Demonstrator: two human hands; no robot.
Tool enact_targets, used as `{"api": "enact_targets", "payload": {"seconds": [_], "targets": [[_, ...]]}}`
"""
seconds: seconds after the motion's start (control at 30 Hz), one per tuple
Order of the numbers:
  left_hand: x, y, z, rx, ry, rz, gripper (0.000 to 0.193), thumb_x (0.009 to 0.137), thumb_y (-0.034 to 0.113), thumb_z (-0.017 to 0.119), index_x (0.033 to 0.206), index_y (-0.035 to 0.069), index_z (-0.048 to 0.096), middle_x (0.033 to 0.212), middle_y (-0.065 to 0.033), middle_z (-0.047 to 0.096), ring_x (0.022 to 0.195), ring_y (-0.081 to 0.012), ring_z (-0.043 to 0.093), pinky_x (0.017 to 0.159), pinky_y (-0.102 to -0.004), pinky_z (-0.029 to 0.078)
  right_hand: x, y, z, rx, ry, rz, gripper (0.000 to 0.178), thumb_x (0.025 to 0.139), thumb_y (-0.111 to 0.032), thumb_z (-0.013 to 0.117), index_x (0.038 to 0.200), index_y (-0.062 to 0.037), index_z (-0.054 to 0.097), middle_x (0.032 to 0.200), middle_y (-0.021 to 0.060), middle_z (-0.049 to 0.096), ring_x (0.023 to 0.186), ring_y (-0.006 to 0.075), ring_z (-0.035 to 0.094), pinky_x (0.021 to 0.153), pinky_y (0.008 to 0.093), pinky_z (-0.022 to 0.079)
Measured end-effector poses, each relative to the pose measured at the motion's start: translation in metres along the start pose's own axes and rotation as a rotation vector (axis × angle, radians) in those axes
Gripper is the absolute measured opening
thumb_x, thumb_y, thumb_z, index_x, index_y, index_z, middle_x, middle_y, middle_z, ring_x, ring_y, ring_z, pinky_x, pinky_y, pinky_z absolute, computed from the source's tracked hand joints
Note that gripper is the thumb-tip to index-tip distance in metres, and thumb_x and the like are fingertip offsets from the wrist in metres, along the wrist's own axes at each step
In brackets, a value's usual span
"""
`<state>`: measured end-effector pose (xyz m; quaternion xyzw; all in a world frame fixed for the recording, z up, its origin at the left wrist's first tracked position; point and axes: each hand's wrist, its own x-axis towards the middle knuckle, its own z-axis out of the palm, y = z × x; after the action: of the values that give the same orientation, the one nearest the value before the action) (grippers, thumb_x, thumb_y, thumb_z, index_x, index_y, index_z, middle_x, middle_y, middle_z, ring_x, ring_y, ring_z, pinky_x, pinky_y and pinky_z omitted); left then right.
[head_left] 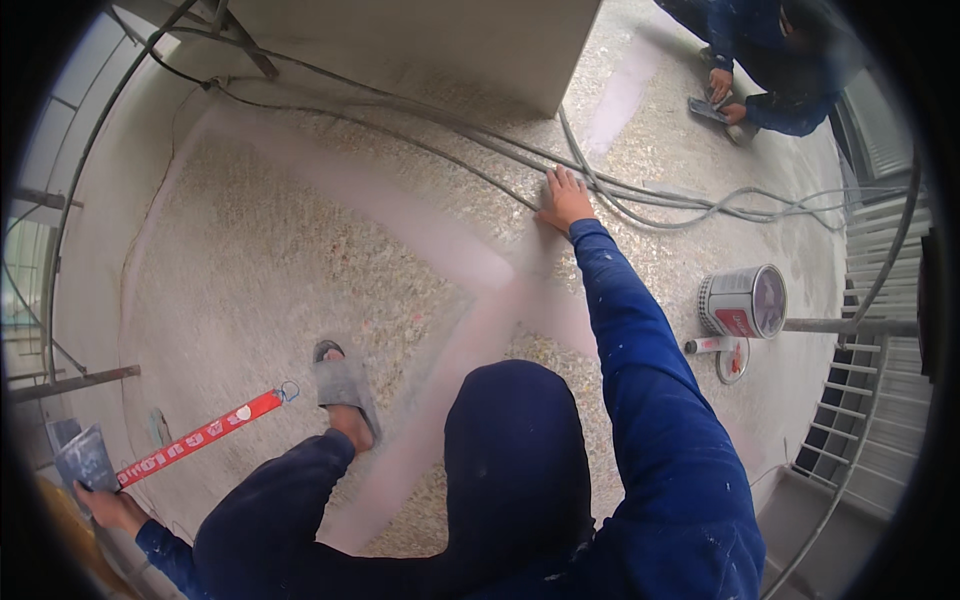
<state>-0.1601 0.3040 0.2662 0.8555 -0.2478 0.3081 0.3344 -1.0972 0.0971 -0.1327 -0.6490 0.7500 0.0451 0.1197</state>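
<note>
My right hand [567, 198] reaches out ahead with the arm almost straight. Its fingers close over a bundle of grey cables [640, 197] lying across the speckled floor. At the lower left, my left hand [108, 508] grips a putty knife [86, 458] with a wide, flat grey blade; another grey blade shows behind it. Beside that hand is a long red strip [205, 437] with white lettering and a wire loop at its far end. Pale pink bands [440, 240] of smooth filler cross the floor beneath my right arm.
A co-worker [775, 70] crouches at the upper right, holding a flat trowel [707, 110]. On the right stand a bucket [745, 300], a tube [708, 345] and a round lid [733, 362]. A pale block [430, 50] rises ahead. Metal railings [870, 410] edge the right side.
</note>
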Motion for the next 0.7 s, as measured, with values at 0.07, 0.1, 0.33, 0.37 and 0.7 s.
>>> {"api": "enact_targets", "payload": {"seconds": [0.07,0.1,0.33,0.37,0.7], "targets": [[0.012,-0.033,0.006,0.164,0.001,0.079,0.042,0.104,0.024,0.041,0.143,0.026,0.056,0.125,-0.0234,0.067,0.109,-0.0333,0.068,0.096,-0.0402,0.052,0.007,0.006,-0.002,-0.015,-0.012,-0.014,0.113,0.074,-0.050,0.083,0.160,-0.0097,0.022,0.166,0.0187,0.020,0.153,0.0362,0.020,0.122,0.0530,0.023],[0.017,-0.044,0.008,0.106,-0.005,0.049,0.043,0.104,0.023,0.040,0.143,0.027,0.056,0.125,-0.0232,0.067,0.108,-0.0333,0.068,0.096,-0.0404,0.052,0.011,0.009,-0.003,-0.036,-0.031,0.002,0.114,0.073,-0.050,0.083,0.160,-0.0096,0.022,0.166,0.0196,0.020,0.153,0.0364,0.020,0.123,0.0527,0.023],[0.006,-0.021,-0.007,-0.200,-0.048,-0.106,0.045,0.104,0.018,0.036,0.146,0.022,0.053,0.136,-0.0228,0.061,0.118,-0.0330,0.064,0.100,-0.0380,0.049,0.049,0.030,-0.017,-0.108,0.010,0.006,0.100,0.078,-0.029,0.079,0.158,-0.0071,0.024,0.154,0.0181,0.041,0.145,0.0363,0.036,0.117,0.0468,0.033],[0.001,-0.010,-0.010,-0.269,-0.080,-0.164,0.046,0.104,0.018,0.036,0.147,0.021,0.052,0.138,-0.0227,0.060,0.120,-0.0328,0.063,0.101,-0.0376,0.048,0.053,0.032,-0.021,-0.118,-0.035,0.037,0.097,0.079,-0.029,0.078,0.158,-0.0073,0.026,0.151,0.0158,0.047,0.143,0.0347,0.040,0.116,0.0456,0.035],[0.023,-0.042,-0.001,-0.174,-0.135,-0.035,0.051,0.100,0.011,0.038,0.148,0.020,0.050,0.141,-0.0171,0.060,0.122,-0.0348,0.062,0.101,-0.0394,0.048,0.042,0.034,-0.009,-0.074,0.235,0.244,0.046,0.083,-0.035,0.071,0.122,-0.0121,0.064,0.118,0.0190,0.059,0.115,0.0359,0.057,0.100,0.0531,0.043]]}}
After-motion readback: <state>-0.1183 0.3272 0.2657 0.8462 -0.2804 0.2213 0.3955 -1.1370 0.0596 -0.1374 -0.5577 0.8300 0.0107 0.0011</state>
